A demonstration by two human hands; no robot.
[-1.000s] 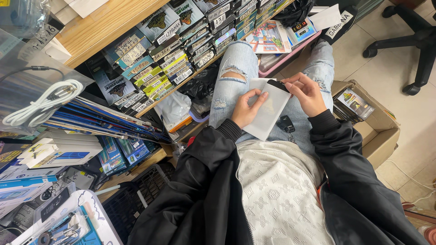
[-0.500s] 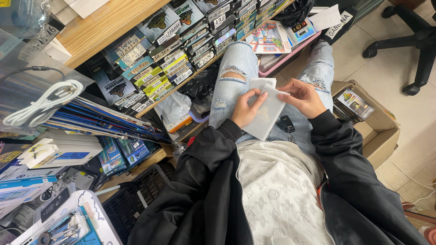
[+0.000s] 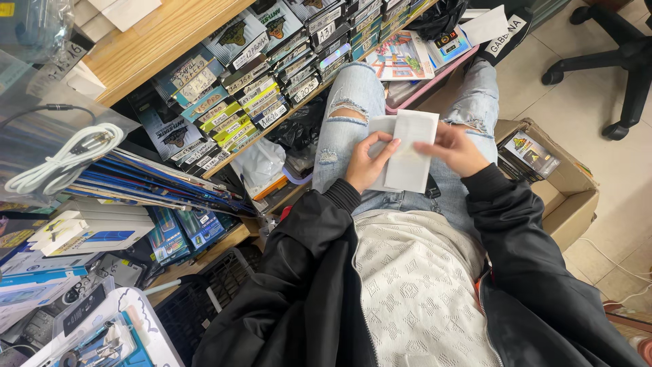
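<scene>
A: What do the hands hold?

B: A flat white pouch, rectangular and smooth, held upright over the lap of ripped pale-blue jeans. A second white sheet lies partly behind it.

A: Pose of each hand?

B: The left hand cups the pouch's left edge, thumb laid across its face, fingers hidden behind. The right hand pinches the right edge, fingers closed on it.

A: Surroundings?

B: A wooden shelf of glossy packaged boxes to the left; an open cardboard box to the right.
</scene>
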